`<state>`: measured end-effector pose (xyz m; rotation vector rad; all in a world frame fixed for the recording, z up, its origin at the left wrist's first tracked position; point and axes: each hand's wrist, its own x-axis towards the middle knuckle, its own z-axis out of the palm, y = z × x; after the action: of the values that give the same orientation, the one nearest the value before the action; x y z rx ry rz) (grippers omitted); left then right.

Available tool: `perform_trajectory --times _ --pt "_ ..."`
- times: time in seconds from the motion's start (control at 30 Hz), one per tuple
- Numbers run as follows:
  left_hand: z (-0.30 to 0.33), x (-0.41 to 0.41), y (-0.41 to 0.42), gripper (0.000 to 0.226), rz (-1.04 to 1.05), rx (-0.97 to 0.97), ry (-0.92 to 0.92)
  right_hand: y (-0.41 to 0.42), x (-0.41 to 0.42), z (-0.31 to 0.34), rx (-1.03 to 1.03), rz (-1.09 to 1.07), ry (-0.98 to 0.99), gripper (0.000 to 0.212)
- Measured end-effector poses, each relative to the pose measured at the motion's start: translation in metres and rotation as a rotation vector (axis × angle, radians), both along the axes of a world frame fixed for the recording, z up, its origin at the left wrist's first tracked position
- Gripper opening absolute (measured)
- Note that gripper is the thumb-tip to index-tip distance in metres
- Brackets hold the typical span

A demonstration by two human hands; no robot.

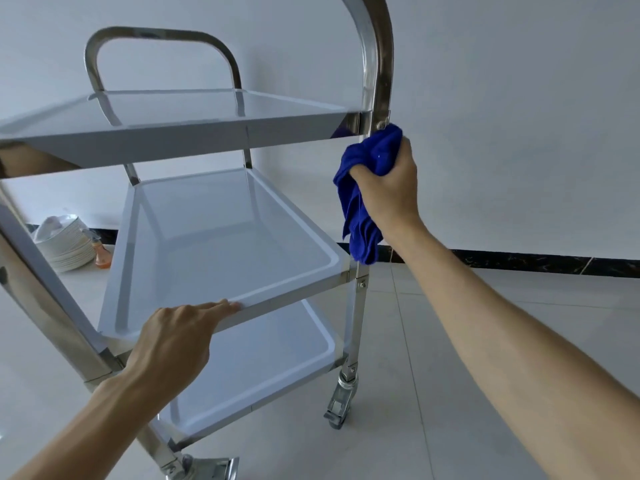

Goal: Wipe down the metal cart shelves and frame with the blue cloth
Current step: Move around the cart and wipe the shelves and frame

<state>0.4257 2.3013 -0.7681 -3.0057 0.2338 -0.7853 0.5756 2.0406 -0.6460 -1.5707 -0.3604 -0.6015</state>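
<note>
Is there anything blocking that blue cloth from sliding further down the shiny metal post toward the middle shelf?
Nothing visible. The right hand holds the bunched blue cloth against the upright steel post, which looks bare down to the middle shelf bracket.

A three-shelf cart [221, 133] stands on the floor [485, 323] before a wall [519, 98]. The right hand [389, 188] holds a cloth [363, 188] against its right front post; the left hand [173, 337] rests on the middle shelf's [221, 237] front edge. A stack of plates [69, 244] sits behind, to the left.
</note>
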Motion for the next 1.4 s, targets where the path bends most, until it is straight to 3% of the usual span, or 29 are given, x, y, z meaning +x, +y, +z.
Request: perform_trajectory --times 0.43,0.67,0.97,1.27,1.4 --pt "0.005 -0.003 0.0 0.062 0.017 0.025 0.043 -0.014 -0.019 -0.182 -0.131 0.124 0.285 0.065" --pt "0.006 -0.005 -0.002 0.055 0.027 0.014 0.036 0.006 -0.02 -0.206 -0.007 -0.043 0.309 0.061" --pt "0.005 -0.006 -0.004 0.053 0.037 0.046 0.048 -0.001 -0.025 -0.274 -0.203 -0.045 0.567 0.048" --pt "0.015 -0.013 -0.009 0.064 0.073 0.077 0.081 -0.016 -0.035 -0.266 -0.256 0.036 0.594 0.037" --pt "0.02 -0.022 -0.008 0.058 0.066 0.027 0.12 -0.025 -0.055 -0.264 -0.256 0.056 0.601 0.037"
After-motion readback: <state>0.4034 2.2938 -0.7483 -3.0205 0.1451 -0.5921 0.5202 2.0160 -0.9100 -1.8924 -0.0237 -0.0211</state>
